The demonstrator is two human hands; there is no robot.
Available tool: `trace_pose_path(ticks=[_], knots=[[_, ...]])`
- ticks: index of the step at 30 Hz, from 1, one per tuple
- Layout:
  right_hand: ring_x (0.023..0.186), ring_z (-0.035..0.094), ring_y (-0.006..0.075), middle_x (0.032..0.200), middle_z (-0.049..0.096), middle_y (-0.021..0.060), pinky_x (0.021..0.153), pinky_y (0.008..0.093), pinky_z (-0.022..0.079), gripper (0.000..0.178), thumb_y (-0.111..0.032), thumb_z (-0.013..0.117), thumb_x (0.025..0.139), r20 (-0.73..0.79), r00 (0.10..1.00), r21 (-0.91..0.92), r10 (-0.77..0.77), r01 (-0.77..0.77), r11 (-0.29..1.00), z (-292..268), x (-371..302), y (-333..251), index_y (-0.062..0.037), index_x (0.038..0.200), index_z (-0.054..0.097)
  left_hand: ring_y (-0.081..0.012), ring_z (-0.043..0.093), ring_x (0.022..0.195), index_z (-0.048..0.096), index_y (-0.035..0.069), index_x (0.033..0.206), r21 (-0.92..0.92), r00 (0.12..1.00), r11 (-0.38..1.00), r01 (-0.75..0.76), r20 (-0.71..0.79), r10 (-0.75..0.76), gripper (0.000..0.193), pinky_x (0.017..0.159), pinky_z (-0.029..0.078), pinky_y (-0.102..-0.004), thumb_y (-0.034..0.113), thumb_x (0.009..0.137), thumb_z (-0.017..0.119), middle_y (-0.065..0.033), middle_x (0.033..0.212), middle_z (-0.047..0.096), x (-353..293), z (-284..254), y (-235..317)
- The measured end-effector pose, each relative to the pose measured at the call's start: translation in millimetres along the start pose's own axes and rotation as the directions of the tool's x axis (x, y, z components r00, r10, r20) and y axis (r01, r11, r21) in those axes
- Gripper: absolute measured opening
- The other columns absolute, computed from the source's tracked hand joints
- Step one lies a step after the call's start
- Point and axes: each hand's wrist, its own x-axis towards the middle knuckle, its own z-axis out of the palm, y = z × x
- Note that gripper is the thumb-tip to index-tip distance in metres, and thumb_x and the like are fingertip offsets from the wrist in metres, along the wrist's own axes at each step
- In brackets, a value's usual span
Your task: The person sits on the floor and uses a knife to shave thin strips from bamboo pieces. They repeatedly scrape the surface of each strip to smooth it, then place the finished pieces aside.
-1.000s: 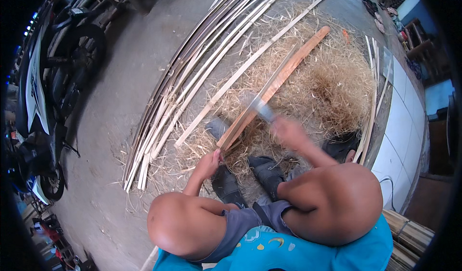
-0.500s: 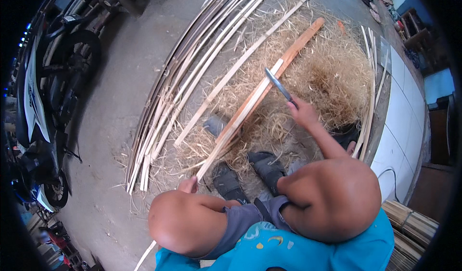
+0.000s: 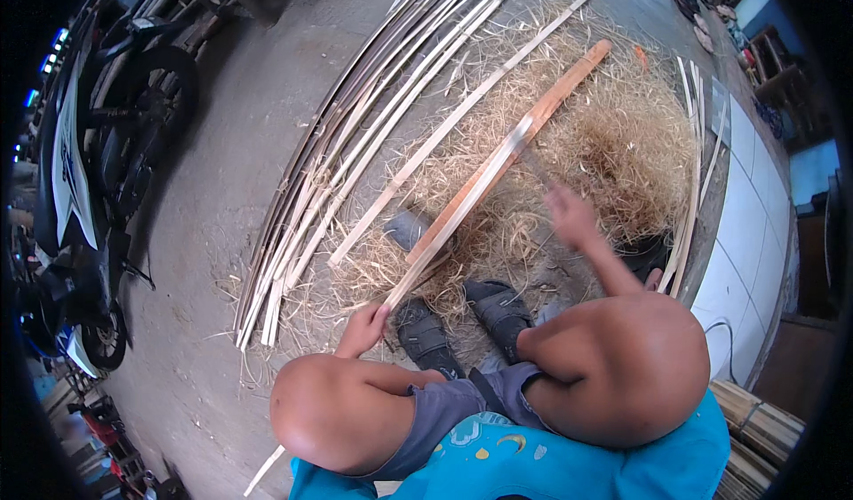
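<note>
Head view: pinches the pale strip (image 3: 487, 183) by its near end in the left grip (image 3: 364, 327), rests it along the reddish-brown board (image 3: 570, 83), clasps a blurred knife (image 3: 537, 166) in the right grip (image 3: 571, 216).

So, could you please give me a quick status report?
Left hand gripping near end of pale strip. Right hand holding blurred knife. Strip lying along brown board. Loose shavings heaped around board.

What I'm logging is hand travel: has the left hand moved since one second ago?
Yes. The left hand has moved left and down the picture, farther from the grey cylinder.
</note>
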Motion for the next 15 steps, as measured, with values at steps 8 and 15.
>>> trace_pose_path(ticks=[8,15], knots=[[0.09,0.068,0.0393,0.102,0.07,0.0211,0.075,0.0494,0.055,0.046,-0.04,0.056,0.097,0.199,0.952,-0.308,-0.232,0.286,0.907,17,-36,-6,-0.0177,0.137,0.056,-0.0472,0.062,0.08,0.06,0.005,0.098,0.391,0.934,0.879,-0.274,-0.11,0.34,0.031,0.069,0.048,-0.0547,0.033,0.102,0.047,-0.025,0.085,0.065,24,8,60],[0.102,0.066,0.0409,0.111,0.069,0.0214,0.093,0.0477,0.05,0.051,-0.043,0.056,0.096,0.111,0.958,-0.199,-0.263,0.281,0.939,19,-2,-1,-0.0187,0.14,0.055,-0.0473,0.064,0.08,0.058,0.009,0.099,0.47,0.947,0.871,-0.146,-0.188,0.26,0.032,0.07,0.049,-0.0568,0.038,0.103,0.044,-0.0253,0.087,0.066,30,25,47]])
